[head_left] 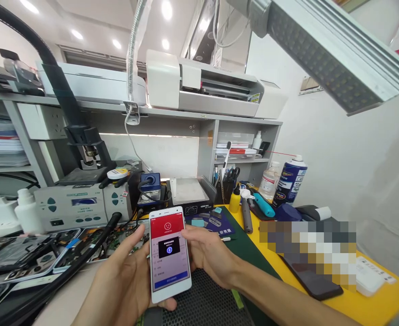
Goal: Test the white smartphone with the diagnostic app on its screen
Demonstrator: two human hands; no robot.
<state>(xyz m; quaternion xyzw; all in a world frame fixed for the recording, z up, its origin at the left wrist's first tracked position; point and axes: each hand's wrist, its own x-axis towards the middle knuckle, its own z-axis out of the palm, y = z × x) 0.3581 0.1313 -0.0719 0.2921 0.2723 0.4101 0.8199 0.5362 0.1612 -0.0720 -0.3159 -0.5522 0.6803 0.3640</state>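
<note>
White phone (170, 265), its screen (169, 252) lit, is gripped by left fingers (170, 304) and right fingers (196, 235).

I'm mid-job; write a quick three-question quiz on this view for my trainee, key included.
1. True or false: the white phone is held with its screen turned away from the camera.
2. Which colour is the band across the top of the screen? A) green B) red C) yellow
3. Fill in: in this view, the yellow bottle stands to the ___ of the spray can.

Key: 1. False: the screen shows, between the left hand and the right hand. 2. B. 3. left.
</note>
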